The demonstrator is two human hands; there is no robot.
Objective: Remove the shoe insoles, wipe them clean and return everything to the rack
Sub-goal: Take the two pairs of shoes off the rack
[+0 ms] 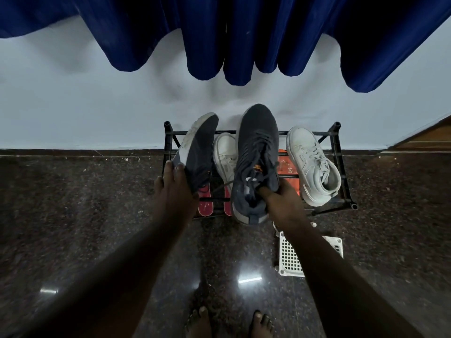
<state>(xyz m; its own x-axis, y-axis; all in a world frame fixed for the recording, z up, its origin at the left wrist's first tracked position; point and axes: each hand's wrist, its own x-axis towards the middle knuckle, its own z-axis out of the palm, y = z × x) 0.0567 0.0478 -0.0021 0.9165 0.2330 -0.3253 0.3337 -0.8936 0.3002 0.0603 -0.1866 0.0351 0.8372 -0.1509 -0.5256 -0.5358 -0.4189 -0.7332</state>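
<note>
A low black shoe rack point(338, 152) stands against the white wall. My left hand point(174, 191) grips a dark navy sneaker point(201, 152) by its heel, tilted on its side over the rack's left part. My right hand point(283, 202) holds a second navy sneaker point(258, 152) by its collar, toe pointing at the wall, with fingers inside the opening. Two white sneakers rest on the rack: one point(225, 154) between the navy shoes, the other point(313, 164) at the right. Red insoles point(205, 203) lie under the rack's front bars, and an orange one point(284, 164) shows behind the right navy shoe.
A white perforated plastic piece point(289, 257) lies on the dark speckled floor point(73, 215) under my right forearm. Blue curtains point(244, 40) hang above the rack. A wooden edge point(424, 137) juts in at the right. My bare feet point(229, 323) are at the bottom.
</note>
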